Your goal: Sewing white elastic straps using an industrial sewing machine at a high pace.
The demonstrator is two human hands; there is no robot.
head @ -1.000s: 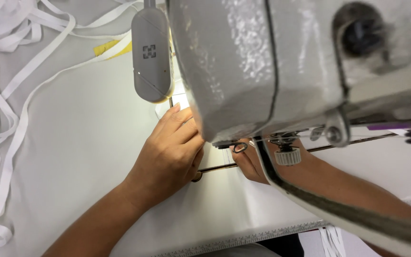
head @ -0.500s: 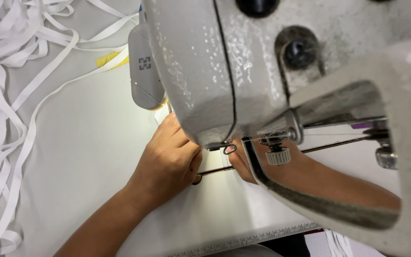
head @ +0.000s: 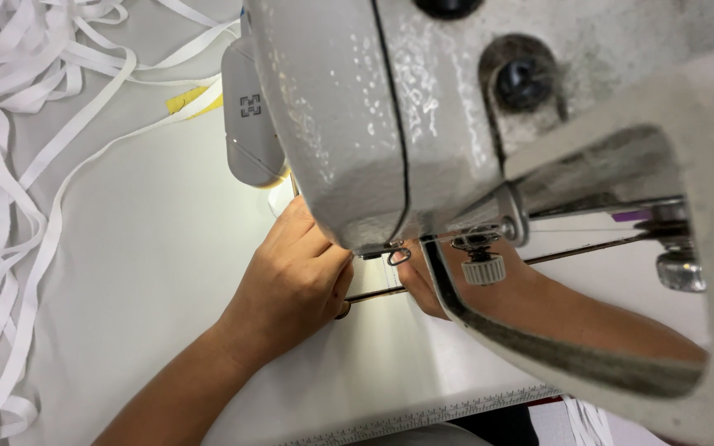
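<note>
Smooth white table (head: 126, 272); curled hands (head: 291, 285) under chipped grey sewing machine (head: 357, 124), grip hidden; tangled flat white tape (head: 2, 165).

White tape (head: 10, 190) tangled at left on grey table (head: 134, 272), yellow tag (head: 192, 101) near top, ruler strip (head: 423, 417) along front edge.

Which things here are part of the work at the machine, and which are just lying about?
In the work:
- left hand, under the machine head
- right hand, mostly hidden behind it
- sewing machine
- small lamp lighting the needle area

Lying about:
- heap of white tape
- yellow strip
- table with ruler edge
</note>
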